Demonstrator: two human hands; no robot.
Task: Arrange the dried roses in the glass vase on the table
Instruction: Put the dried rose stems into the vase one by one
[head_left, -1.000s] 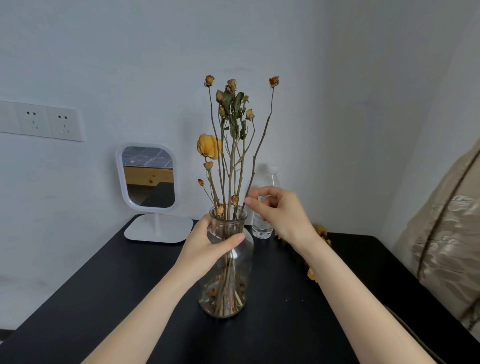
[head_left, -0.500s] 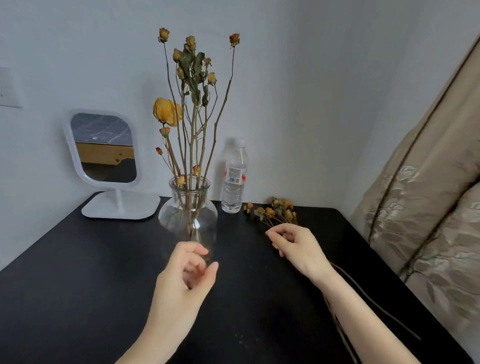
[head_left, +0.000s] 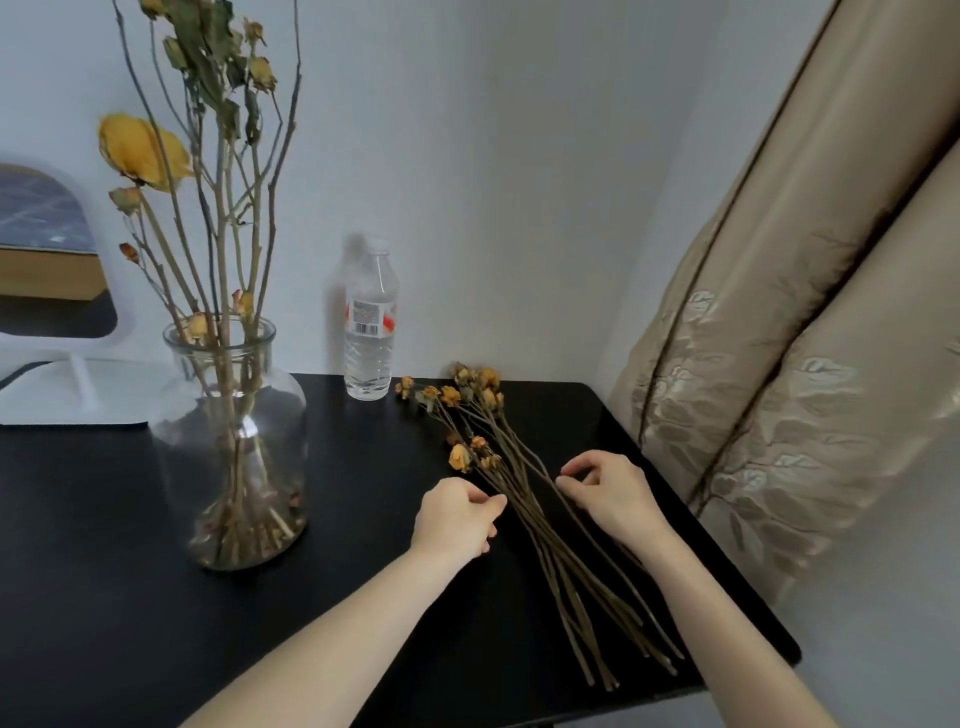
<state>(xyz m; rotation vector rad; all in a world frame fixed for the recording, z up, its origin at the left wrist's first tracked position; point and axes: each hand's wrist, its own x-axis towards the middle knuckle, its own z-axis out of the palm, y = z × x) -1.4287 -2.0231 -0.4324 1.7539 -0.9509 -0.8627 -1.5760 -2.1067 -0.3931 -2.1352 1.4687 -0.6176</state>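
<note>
Both hands low over the black table (head_left: 104, 519), one on each side of a loose bundle of dried roses (head_left: 550, 540) lying flat. Left hand (head_left: 457, 512) with fingers curled, thumb tip against the stems on its side of the bundle; pinching a stem or only touching it, impossible to tell. Right hand (head_left: 608, 491) likewise curled, thumb and forefinger drawn close together right over a stem on the bundle's other side; real grip or not, also impossible to tell. Yellow-orange heads of the bundle beyond the fingertips, toward the wall; cut ends fanned out back past the wrists, between the forearms.

Well left of the left hand, upright: the glass vase (head_left: 228, 447), already holding several tall dried stems (head_left: 223, 218), one big yellow bloom (head_left: 140, 150) high among them. Beyond the left hand, between vase and bundle heads, a clear plastic water bottle (head_left: 370, 332) against the wall. Farther left, behind the vase, a white stand mirror (head_left: 78, 395). Just right of the right hand, past the table edge, a beige patterned curtain (head_left: 779, 364).
</note>
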